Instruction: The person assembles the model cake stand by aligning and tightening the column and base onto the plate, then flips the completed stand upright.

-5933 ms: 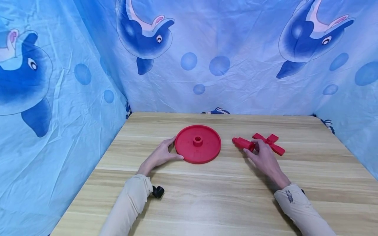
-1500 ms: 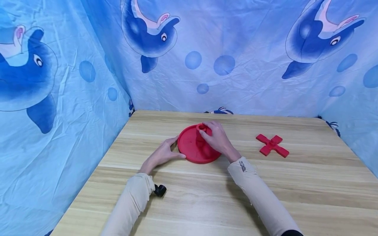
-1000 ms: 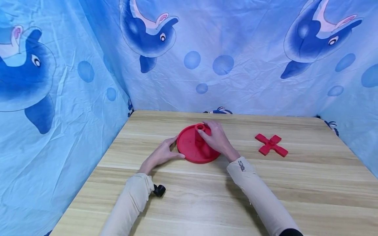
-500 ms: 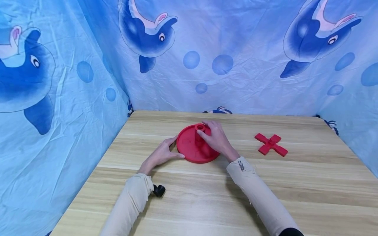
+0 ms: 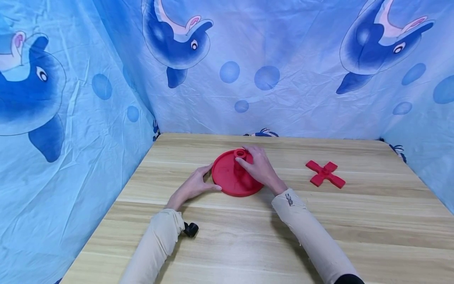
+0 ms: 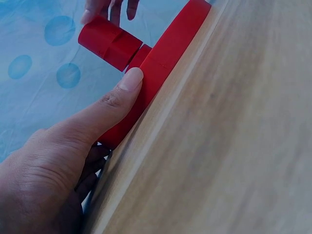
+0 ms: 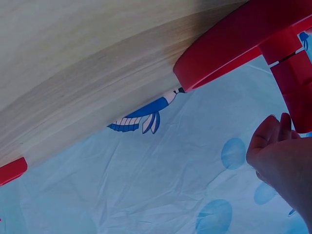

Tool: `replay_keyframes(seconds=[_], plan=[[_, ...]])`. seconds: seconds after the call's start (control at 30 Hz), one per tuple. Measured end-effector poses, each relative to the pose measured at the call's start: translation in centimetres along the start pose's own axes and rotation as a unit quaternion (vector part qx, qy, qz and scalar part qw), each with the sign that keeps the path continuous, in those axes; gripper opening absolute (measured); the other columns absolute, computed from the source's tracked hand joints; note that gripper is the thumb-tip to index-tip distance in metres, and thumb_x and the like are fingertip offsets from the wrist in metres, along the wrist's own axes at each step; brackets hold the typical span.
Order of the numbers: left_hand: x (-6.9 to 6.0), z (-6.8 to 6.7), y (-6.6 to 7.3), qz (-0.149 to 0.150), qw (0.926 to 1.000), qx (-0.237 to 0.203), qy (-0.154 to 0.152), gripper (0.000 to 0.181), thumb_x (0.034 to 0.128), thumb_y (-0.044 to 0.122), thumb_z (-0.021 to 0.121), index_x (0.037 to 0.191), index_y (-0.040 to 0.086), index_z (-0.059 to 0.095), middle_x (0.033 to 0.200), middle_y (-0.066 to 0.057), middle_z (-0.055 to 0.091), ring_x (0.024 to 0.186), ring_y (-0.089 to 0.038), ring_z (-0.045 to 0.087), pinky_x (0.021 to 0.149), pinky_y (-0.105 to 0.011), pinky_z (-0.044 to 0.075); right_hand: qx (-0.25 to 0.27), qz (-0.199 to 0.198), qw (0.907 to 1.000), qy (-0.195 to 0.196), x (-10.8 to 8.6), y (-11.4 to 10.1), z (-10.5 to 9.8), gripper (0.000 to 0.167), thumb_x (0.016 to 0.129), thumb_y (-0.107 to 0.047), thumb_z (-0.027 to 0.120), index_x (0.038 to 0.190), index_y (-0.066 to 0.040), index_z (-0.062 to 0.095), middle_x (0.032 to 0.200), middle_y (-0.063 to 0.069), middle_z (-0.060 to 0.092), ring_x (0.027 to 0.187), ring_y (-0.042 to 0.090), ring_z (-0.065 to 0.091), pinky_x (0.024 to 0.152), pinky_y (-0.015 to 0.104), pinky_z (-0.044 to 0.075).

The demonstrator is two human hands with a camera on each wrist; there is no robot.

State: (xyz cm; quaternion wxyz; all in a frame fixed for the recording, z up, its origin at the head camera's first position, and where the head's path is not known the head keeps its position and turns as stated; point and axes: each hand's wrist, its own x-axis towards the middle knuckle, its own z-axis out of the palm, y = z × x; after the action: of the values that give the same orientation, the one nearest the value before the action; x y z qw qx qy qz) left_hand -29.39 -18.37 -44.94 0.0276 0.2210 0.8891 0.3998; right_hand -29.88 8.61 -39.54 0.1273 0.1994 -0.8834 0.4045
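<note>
A round red plate point(image 5: 224, 182) with a raised rim lies flat on the wooden table. My left hand point(image 5: 193, 186) holds its left edge, thumb at the near side and fingers round the far side. A hollow red cylinder point(image 5: 239, 162) stands upright over the plate's central hub, its open end up. My right hand point(image 5: 260, 167) grips this cylinder near the top between thumb and fingers. In the left wrist view a thin seam shows between the cylinder point(image 6: 109, 45) and the hub. The right palm hides part of the plate.
A red cross-shaped piece point(image 5: 325, 174) with a small central knob lies on the table point(image 5: 234, 244) to the right. Blue dolphin-printed cloth point(image 5: 248, 114) hangs behind the table and at both sides. A small black device point(image 5: 191, 229) sits at the left cuff.
The right hand has lifted the cylinder from beside the cross piece, carried it left and stood it upright at the plate's middle. Over the last second hardly anything moves. The left hand stays put.
</note>
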Motion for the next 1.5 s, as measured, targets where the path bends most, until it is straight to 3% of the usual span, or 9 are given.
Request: replay_keyframes(seconds=[0.37, 0.73, 0.97, 1.3, 1.5], plan=[[0.0, 0.1, -0.19, -0.007, 1.0, -0.004, 0.0, 0.104, 0.0798, 0.049, 0.089, 0.162, 0.012, 0.036, 0.16, -0.004, 0.044, 0.148, -0.026, 0.036, 0.12, -0.049, 0.03, 0.008, -0.012, 0.9999, -0.008, -0.09, 0.09, -0.01, 0.058, 0.097, -0.015, 0.072, 0.149, 0.002, 0.052, 0.14, 0.02, 0.058, 0.133, 0.036, 0.047, 0.099, 0.052, 0.053], [-0.09, 0.22, -0.27, -0.009, 0.9999, -0.006, 0.0, 0.105, 0.08, 0.05, 0.088, 0.162, 0.013, 0.035, 0.16, -0.003, 0.044, 0.148, -0.026, 0.036, 0.119, -0.05, 0.032, 0.003, 0.012, 0.9999, -0.008, -0.16, 0.22, 0.15, 0.062, 0.097, -0.02, 0.075, 0.152, -0.003, 0.051, 0.14, 0.018, 0.056, 0.134, 0.034, 0.045, 0.096, 0.052, 0.056], [-0.03, 0.23, -0.5, -0.007, 0.9999, -0.012, -0.004, 0.104, 0.0807, 0.049, 0.088, 0.163, 0.013, 0.035, 0.161, -0.001, 0.042, 0.148, -0.025, 0.035, 0.119, -0.049, 0.032, 0.015, -0.003, 0.9998, -0.014, -0.16, 0.27, 0.21, 0.056, 0.099, -0.017, 0.071, 0.15, -0.001, 0.052, 0.139, 0.018, 0.058, 0.13, 0.033, 0.051, 0.098, 0.049, 0.055], [0.11, 0.21, -0.4, -0.007, 0.9999, -0.008, -0.004, 0.104, 0.0808, 0.049, 0.088, 0.163, 0.013, 0.035, 0.16, -0.002, 0.043, 0.148, -0.025, 0.036, 0.119, -0.049, 0.033, 0.014, 0.026, 0.9995, -0.009, -0.33, 0.29, 0.21, 0.058, 0.098, -0.02, 0.074, 0.15, -0.004, 0.053, 0.139, 0.016, 0.056, 0.131, 0.033, 0.048, 0.096, 0.049, 0.056], [0.17, 0.17, -0.34, -0.012, 0.9999, 0.002, -0.001, 0.105, 0.0803, 0.051, 0.088, 0.162, 0.014, 0.035, 0.16, -0.002, 0.042, 0.148, -0.025, 0.036, 0.119, -0.049, 0.033, 0.021, 0.006, 0.9997, -0.01, -0.26, 0.47, 0.21, 0.054, 0.101, -0.018, 0.069, 0.15, -0.002, 0.052, 0.14, 0.018, 0.057, 0.131, 0.034, 0.049, 0.098, 0.049, 0.055]])
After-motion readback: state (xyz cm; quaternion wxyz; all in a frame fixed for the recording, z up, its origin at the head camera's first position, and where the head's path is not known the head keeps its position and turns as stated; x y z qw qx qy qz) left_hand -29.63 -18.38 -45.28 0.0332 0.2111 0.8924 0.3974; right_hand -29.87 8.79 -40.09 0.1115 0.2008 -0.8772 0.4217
